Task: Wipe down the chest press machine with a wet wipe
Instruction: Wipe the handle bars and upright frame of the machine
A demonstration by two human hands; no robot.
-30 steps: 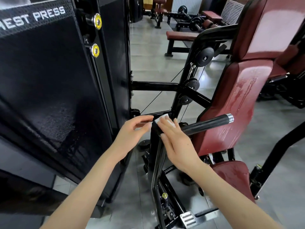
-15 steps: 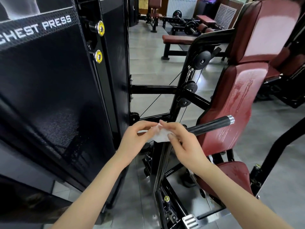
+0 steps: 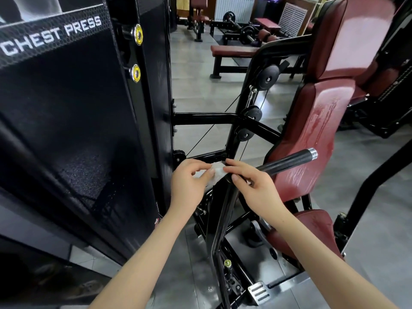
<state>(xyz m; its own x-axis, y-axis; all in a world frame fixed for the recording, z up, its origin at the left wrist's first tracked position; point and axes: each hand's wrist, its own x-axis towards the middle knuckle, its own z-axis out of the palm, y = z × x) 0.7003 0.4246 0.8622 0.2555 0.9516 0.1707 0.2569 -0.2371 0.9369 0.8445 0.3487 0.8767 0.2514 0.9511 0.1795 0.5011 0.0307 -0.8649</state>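
Observation:
The chest press machine fills the view: a black weight-stack cover [image 3: 66,130] lettered CHEST PRESS on the left, a dark red back pad [image 3: 312,134] and seat [image 3: 312,224] on the right. Its black press arm [image 3: 225,210] rises at the centre and ends in a grip bar [image 3: 289,161] with a chrome cap. A small white wet wipe [image 3: 217,171] is held just above the top of that arm. My left hand [image 3: 189,186] pinches its left side and my right hand [image 3: 254,186] pinches its right side. The back pad shows wet streaks.
Pulleys [image 3: 268,76] and thin cables run along the black frame behind the hands. A chrome foot pedal [image 3: 258,292] sits low at the front. A dark red flat bench [image 3: 234,51] and barbell gear stand further back on the grey floor. Another machine stands at the far right.
My right hand lifted the wipe off the top of the press arm, and my left hand came in and took hold of its other side. The view tilted slightly upward.

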